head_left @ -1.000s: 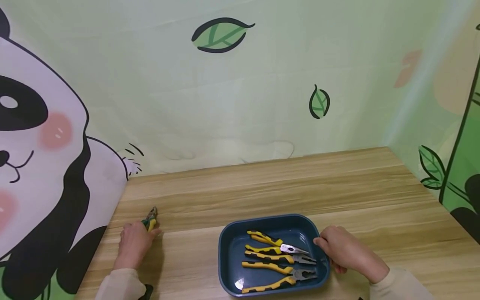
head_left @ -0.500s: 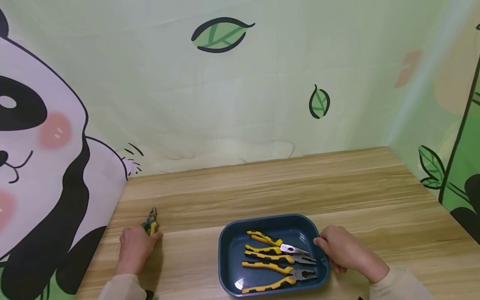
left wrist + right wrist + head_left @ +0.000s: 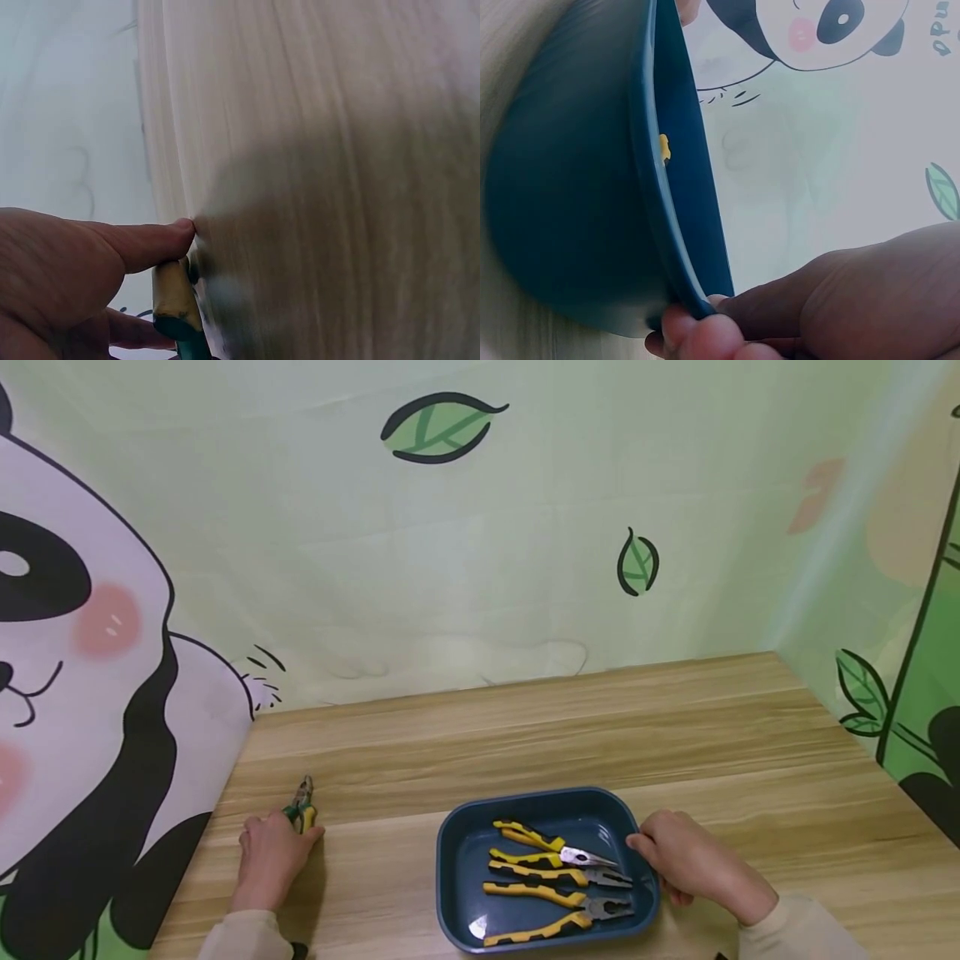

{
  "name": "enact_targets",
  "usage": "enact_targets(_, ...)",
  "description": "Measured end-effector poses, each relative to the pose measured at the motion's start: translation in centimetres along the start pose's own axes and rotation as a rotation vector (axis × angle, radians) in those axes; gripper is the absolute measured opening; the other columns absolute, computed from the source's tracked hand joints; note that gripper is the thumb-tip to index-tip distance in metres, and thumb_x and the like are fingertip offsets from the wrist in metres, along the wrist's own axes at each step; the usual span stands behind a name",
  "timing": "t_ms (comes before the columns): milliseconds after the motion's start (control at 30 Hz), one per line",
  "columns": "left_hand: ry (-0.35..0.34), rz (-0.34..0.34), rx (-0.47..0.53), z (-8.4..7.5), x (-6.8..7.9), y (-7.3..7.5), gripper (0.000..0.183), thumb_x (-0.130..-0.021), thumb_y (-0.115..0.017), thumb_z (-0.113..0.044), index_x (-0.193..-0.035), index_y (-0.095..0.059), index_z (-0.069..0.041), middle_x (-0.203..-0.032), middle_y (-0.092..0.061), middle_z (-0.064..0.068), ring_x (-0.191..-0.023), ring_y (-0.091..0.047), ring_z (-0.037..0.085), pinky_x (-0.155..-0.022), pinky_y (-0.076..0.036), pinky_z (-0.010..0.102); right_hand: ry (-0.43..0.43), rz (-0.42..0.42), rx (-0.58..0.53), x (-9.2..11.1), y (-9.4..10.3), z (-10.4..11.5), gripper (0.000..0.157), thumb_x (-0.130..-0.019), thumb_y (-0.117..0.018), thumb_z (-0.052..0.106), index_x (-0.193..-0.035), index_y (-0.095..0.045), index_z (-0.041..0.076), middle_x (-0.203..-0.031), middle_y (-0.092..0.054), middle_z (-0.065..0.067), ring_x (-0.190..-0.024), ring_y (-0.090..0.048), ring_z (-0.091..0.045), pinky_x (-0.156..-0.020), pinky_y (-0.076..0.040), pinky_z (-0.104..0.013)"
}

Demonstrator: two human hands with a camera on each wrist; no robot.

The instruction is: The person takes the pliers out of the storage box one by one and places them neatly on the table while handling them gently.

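Observation:
My left hand (image 3: pixel 272 857) lies around the handles of small green-and-yellow pliers (image 3: pixel 303 804) on the left of the table, their metal head pointing away from me. In the left wrist view, the thumb (image 3: pixel 154 244) lies along the top of the yellow-and-green handle (image 3: pixel 176 296), with a finger behind it. My right hand (image 3: pixel 693 864) grips the right rim of a dark blue tray (image 3: pixel 444 893), thumb on the rim and fingers outside. Inside lie yellow-and-black pliers: long-nose pliers (image 3: pixel 581 857) at the back, combination pliers (image 3: pixel 603 909) in front, and another pair (image 3: pixel 607 878) between.
The wood-grain table (image 3: pixel 525 735) ends at a pale green wall sheet (image 3: pixel 337 552) printed with leaves. A printed panda (image 3: pixel 112 710) covers the left side. Bare wood lies between the left hand and the tray.
My left thumb has shifted slightly right, and the handles of the small pliers now stand a little further apart. The right hand and the tray look unmoved.

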State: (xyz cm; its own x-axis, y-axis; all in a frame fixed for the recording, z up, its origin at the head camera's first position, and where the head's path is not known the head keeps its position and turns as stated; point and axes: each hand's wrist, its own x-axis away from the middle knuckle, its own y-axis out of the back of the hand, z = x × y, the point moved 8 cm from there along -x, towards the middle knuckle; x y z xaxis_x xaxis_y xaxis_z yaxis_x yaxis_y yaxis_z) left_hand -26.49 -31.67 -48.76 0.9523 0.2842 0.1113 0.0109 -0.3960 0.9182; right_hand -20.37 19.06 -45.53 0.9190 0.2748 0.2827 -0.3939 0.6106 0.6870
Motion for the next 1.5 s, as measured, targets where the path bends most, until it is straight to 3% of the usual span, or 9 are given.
enact_targets(333, 0.027, 0.018, -0.014, 0.1, 0.0, -0.1, 0.064, -0.095, -0.071, -0.034, -0.113, -0.052, 0.025, -0.113, -0.04, 0.048, -0.111, -0.046, 0.062, -0.089, -0.044, 0.067, 0.039, 0.009, -0.003, 0.0, 0.0, 0.3, 0.036, -0.106, -0.054, 0.009, -0.071, -0.059, 0.006, -0.044, -0.05, 0.003, -0.032, -0.046, -0.007, -0.037, -0.043, -0.028)
enact_targets(967, 0.054, 0.032, -0.015, 0.5, 0.3, -0.2, 0.067, -0.095, -0.071, -0.039, -0.116, -0.051, 0.021, -0.116, -0.042, 0.047, -0.113, -0.045, 0.06, -0.086, -0.044, 0.065, 0.004, 0.014, -0.007, 0.0, 0.0, 0.2, 0.037, -0.106, -0.054, 0.009, -0.07, -0.059, 0.006, -0.044, -0.05, 0.002, -0.033, -0.046, -0.008, -0.038, -0.045, -0.028)
enact_targets(1133, 0.065, 0.05, -0.039, 0.8, 0.1, -0.1, 0.073, -0.095, -0.069, -0.047, -0.12, -0.052, 0.019, -0.12, -0.045, 0.045, -0.111, -0.048, 0.058, -0.081, -0.046, 0.065, 0.005, 0.018, -0.011, 0.0, 0.0, 0.3, 0.036, -0.106, -0.054, 0.009, -0.07, -0.059, 0.006, -0.045, -0.05, 0.002, -0.034, -0.046, -0.008, -0.038, -0.045, -0.028)
enact_targets(1267, 0.057, 0.047, -0.054, 1.2, 0.0, 0.1, 0.073, -0.095, -0.067, -0.053, -0.116, -0.057, 0.016, -0.115, -0.05, 0.039, -0.101, -0.053, 0.051, -0.073, -0.046, 0.059, -0.006, 0.018, -0.01, 0.0, 0.0, 0.3, 0.037, -0.106, -0.054, 0.009, -0.07, -0.059, 0.006, -0.045, -0.051, 0.001, -0.034, -0.045, -0.008, -0.038, -0.045, -0.027)
enact_targets(1500, 0.013, -0.001, -0.056, 0.9, 0.1, 1.0, 0.054, -0.099, -0.063, -0.047, -0.09, -0.059, 0.006, -0.096, -0.056, 0.029, -0.083, -0.056, 0.041, -0.066, -0.045, 0.051, -0.041, 0.021, -0.008, 0.0, 0.0, 0.2, 0.037, -0.106, -0.054, 0.009, -0.07, -0.059, 0.006, -0.045, -0.051, 0.0, -0.034, -0.045, -0.008, -0.039, -0.043, -0.026)
